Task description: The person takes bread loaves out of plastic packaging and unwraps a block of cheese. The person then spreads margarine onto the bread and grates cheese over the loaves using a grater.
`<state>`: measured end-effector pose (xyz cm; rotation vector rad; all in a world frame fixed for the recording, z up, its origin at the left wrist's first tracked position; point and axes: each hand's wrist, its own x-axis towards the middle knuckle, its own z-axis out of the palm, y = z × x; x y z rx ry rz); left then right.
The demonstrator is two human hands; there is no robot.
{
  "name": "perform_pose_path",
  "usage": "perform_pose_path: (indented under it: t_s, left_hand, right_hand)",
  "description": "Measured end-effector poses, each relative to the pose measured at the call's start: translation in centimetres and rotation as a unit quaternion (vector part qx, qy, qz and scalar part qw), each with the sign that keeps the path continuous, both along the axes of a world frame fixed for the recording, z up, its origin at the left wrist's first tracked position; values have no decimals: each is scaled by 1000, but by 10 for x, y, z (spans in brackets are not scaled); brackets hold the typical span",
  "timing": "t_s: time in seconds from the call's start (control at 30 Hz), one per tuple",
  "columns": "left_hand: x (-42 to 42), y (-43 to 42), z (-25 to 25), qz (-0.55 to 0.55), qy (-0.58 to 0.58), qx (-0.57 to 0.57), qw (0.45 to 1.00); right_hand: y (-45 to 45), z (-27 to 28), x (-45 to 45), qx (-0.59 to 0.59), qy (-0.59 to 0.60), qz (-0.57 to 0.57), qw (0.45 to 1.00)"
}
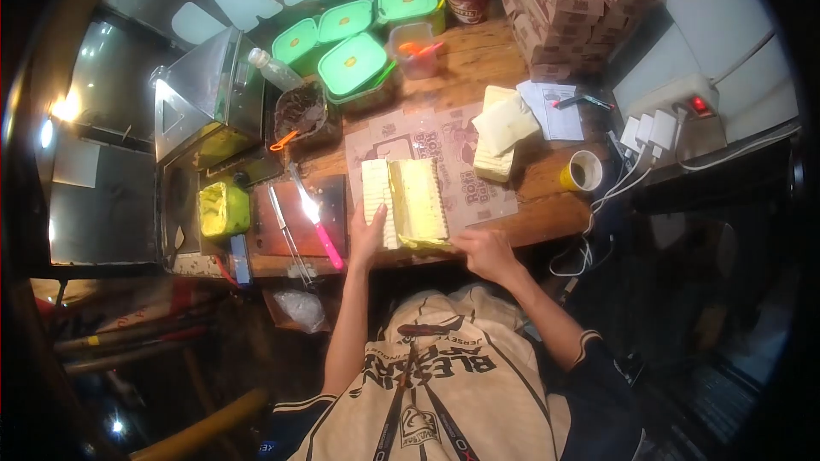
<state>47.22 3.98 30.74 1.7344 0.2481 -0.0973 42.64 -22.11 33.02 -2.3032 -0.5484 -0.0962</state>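
A block of pale bread (418,201), split open lengthwise, lies in front of me with yellow spread on its right inner face. My left hand (369,235) grips the bread's left side, thumb on top and the other fingers partly hidden. At the lower right corner, my right hand (487,254) is closed around the end of a thin spreader (424,244), smeared yellow-green, along the bread's near edge; its handle is hidden in the fist. Printed brown cardboard (444,132) lies under and behind the bread.
Left of the bread, a cutting board (278,235) carries a pink-handled knife (323,239) and metal tongs (289,226). Beyond are a yellow spread tub (224,209), a dark-filled container (301,119) and green-lidded boxes (352,64). More bread (504,128), a cup (582,171) and cables stand right.
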Motion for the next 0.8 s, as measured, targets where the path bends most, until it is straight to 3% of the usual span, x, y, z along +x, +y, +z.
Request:
perform_pose_path:
  t_s: [0.17, 0.27, 0.47, 0.53, 0.73, 0.8]
  left_hand:
    - [0, 2, -6, -7, -8, -38, 999]
    - [0, 1, -5, -3, 4, -22, 1000]
    - [2, 0, -4, 13, 3, -20, 1000]
    - [0, 1, -8, 9, 10, -17, 1000]
    - [-1, -3, -5, 17, 2, -24, 1000]
    - [0, 1, -14, 17, -2, -10, 1000]
  right_hand:
    - [10, 18, 28, 48, -16, -113, 992]
    - [29, -5, 62, 55, -23, -156, 986]
    - [33, 3, -17, 8, 5, -47, 999]
    - [26, 20, -39, 71, 9, -65, 995]
    - [27, 10, -21, 20, 63, -151, 986]
    - [31, 15, -36, 19, 57, -113, 992]
